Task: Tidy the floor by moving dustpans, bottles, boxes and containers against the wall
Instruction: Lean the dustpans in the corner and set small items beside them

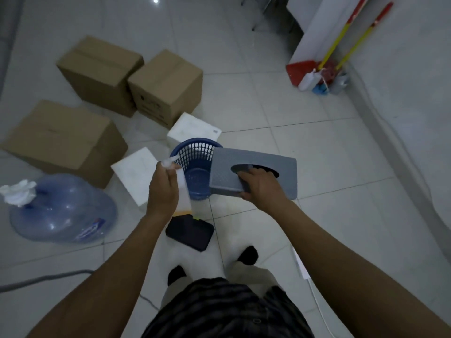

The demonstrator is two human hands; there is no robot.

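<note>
**Hands and load.** We hold two items above the floor. Our left hand (162,191) grips a slim translucent white plastic spray bottle (184,191), fingers curled round its body. Our right hand (261,185) holds a grey rectangular plastic tissue box (249,156), fingers hooked into its oval opening. We judge both light and stiff. The bottle's smooth wall may slip, so the neck seems the surer hold.

**Count.** On the floor are three brown cardboard boxes (97,69), two white foam boxes (192,130), one blue mesh plastic basket (195,152) and one large blue water jug (63,208) on its side. One red dustpan (299,70) leans by the wall (402,93).
</note>
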